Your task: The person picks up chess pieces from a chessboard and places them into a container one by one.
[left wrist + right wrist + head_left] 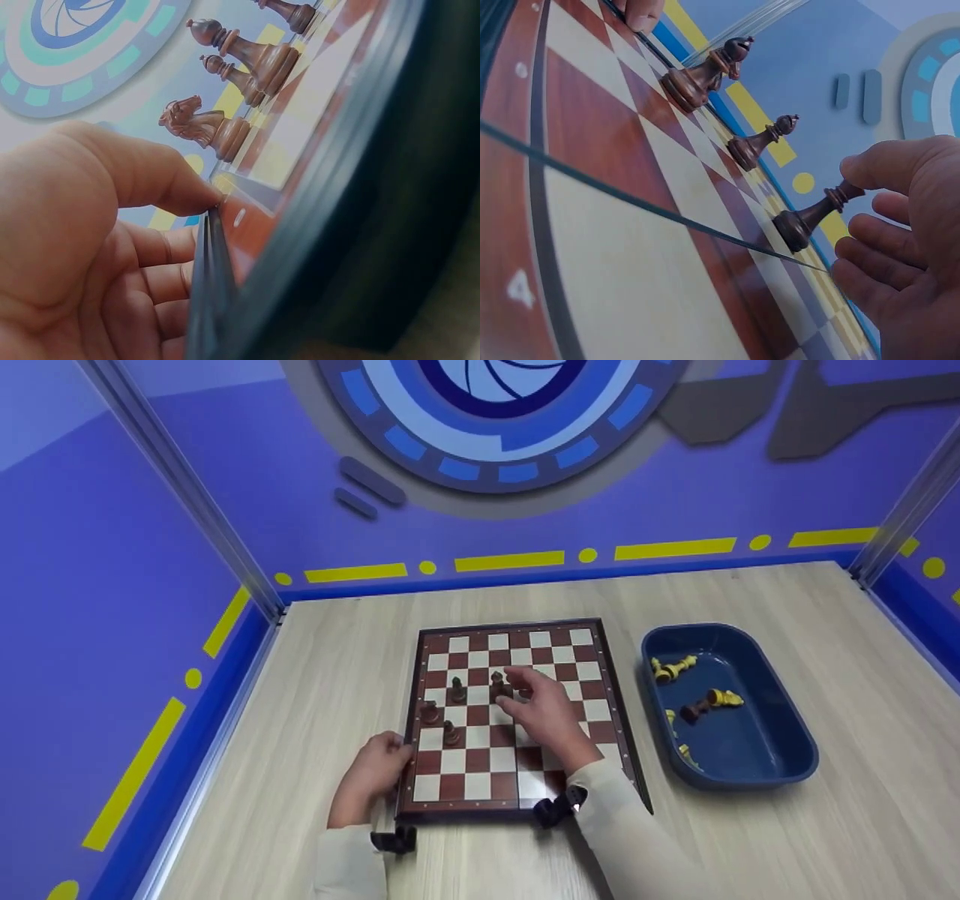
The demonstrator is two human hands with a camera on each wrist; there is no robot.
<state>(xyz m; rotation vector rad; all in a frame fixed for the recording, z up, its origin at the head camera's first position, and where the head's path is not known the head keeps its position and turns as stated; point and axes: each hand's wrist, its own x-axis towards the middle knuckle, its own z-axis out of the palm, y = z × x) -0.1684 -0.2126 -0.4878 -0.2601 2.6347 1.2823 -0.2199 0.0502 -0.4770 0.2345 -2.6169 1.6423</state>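
Observation:
On a brown and white chessboard (477,786) stand several dark chess pieces. My left hand (373,771) grips the board's left edge; in the left wrist view its thumb lies on the rim, with the other fingers along the outer side. My right hand (546,714) reaches over the middle of the board. Its thumb and index finger pinch the upper part of a tall dark chess piece (804,225), whose base stands at the board surface; the thumb hides its top. A knight (201,126) and two bishops (451,733) (457,691) stand toward the board's left side.
Right of the board sits a dark blue bin (776,720). Several yellow chess pieces (726,699) and one dark piece (694,710) lie in it. Blue panels (225,510) wall in the wooden table (352,660) at the back and sides.

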